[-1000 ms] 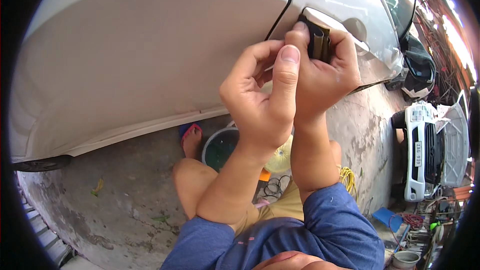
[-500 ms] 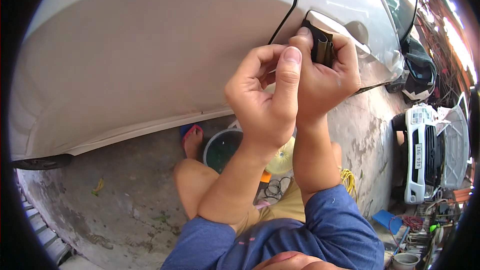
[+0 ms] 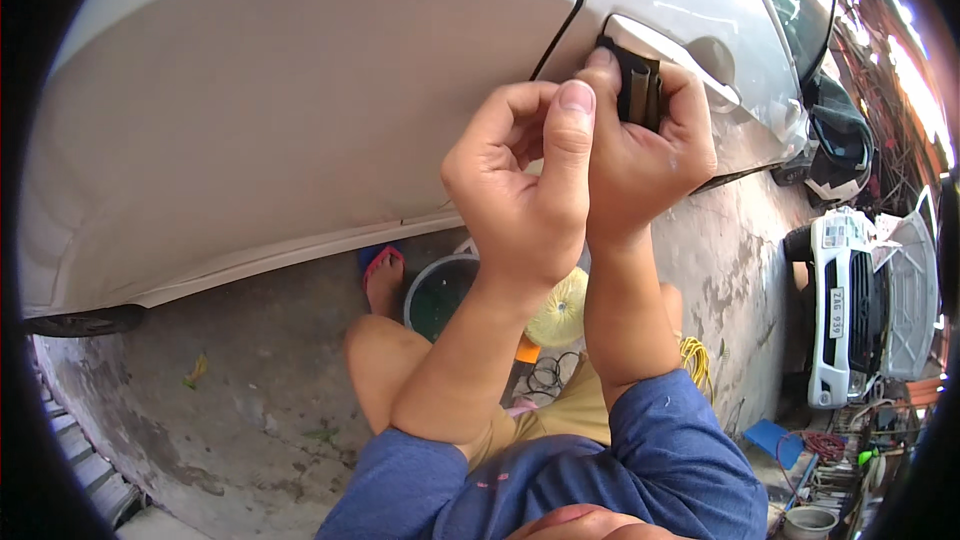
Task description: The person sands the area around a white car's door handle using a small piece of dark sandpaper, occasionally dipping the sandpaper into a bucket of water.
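Note:
My right hand [image 3: 645, 165] is closed around a small folded sheet, dark and brownish like sandpaper [image 3: 639, 90], with the thumb along its left edge. It is held up by the white door handle [image 3: 665, 48] of a silver-white car [image 3: 300, 130]. Just left of it, my left hand [image 3: 520, 180] has its fingers curled and its thumb raised, the thumb tip close to the right hand's thumb. Whatever the left fingers pinch, if anything, is hidden behind the hands.
Below my arms stand a dark bucket [image 3: 432, 302] and a pale yellow round thing [image 3: 560, 308]. A black cable [image 3: 548, 374] and a yellow rope [image 3: 696, 362] lie on the concrete floor [image 3: 260, 380]. At the right stands another white vehicle [image 3: 828, 345] with its hood raised.
Both hands have shifted slightly left and up in the picture, along with the folded sandpaper. The grip of each hand looks the same.

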Action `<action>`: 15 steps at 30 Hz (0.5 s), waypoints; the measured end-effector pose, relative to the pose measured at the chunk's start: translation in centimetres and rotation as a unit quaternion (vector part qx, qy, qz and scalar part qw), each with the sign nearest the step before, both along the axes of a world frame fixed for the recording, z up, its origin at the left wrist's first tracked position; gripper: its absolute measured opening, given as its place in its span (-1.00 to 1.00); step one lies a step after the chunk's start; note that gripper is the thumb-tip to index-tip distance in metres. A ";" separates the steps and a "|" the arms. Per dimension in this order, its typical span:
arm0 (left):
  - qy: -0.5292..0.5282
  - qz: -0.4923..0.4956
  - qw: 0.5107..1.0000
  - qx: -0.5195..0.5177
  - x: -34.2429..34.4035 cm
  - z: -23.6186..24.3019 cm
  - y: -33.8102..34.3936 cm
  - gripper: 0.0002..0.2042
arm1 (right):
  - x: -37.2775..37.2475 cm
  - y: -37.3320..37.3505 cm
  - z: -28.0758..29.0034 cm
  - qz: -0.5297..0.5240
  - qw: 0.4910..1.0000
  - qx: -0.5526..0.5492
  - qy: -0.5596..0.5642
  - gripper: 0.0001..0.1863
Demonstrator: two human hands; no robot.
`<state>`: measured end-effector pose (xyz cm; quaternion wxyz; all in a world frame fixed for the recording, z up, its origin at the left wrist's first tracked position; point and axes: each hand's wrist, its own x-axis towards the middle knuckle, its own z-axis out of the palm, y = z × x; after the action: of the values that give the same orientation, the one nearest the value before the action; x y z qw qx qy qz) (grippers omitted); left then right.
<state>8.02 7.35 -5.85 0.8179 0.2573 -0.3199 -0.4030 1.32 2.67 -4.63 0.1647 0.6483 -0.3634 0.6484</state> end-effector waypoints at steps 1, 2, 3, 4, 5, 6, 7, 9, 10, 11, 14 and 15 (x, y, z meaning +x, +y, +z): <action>-0.001 0.016 1.000 -0.010 0.3 0.3 -0.1 -0.80 | 0.7 0.0 0.3 0.027 0.999 -0.008 -0.043 -0.82; -0.003 0.033 0.999 -0.019 0.5 0.4 -0.2 -0.79 | 1.2 -0.1 0.4 0.053 0.995 -0.015 -0.085 -0.82; 0.023 0.018 1.000 -0.011 0.6 0.4 -0.2 -0.78 | 1.3 -0.3 -0.2 0.063 0.992 -0.011 -0.108 -0.80; 0.022 0.019 0.999 -0.014 0.6 0.3 -0.2 -0.78 | 1.1 -0.3 -0.2 0.065 0.992 -0.014 -0.108 -0.80; 0.011 0.016 1.000 -0.008 0.5 0.0 -0.1 -0.77 | 0.7 -0.1 -0.2 0.037 0.997 -0.014 -0.067 -0.80; 0.000 0.014 1.000 -0.003 0.5 -0.1 -0.1 -0.77 | 0.6 0.0 -0.1 0.008 1.000 -0.014 -0.026 -0.80; -0.002 0.015 1.000 0.002 0.5 0.1 0.0 -0.75 | 0.8 0.0 0.1 0.036 0.998 -0.018 -0.041 -0.81; 0.004 0.017 1.000 0.003 0.8 0.4 0.1 -0.75 | 1.4 0.1 0.3 0.048 0.996 -0.010 -0.071 -0.81; 0.006 0.026 1.000 -0.001 1.0 0.7 0.0 -0.74 | 1.7 -0.1 0.5 0.067 0.992 -0.008 -0.104 -0.81; 0.005 0.027 1.000 -0.004 1.0 0.6 0.0 -0.74 | 1.2 -0.1 0.3 0.049 0.997 -0.005 -0.066 -0.81; 0.005 0.012 1.000 0.008 0.8 0.2 0.2 -0.75 | 1.3 0.0 0.6 0.034 0.995 -0.004 -0.096 -0.79; 0.003 0.017 1.000 0.002 0.8 0.3 0.1 -0.75 | 1.5 -0.1 0.8 0.045 0.992 0.004 -0.115 -0.80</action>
<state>8.82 7.48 -5.59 0.8251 0.2629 -0.3128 -0.3901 2.81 2.62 -3.83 0.0900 0.5855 -0.3532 0.7241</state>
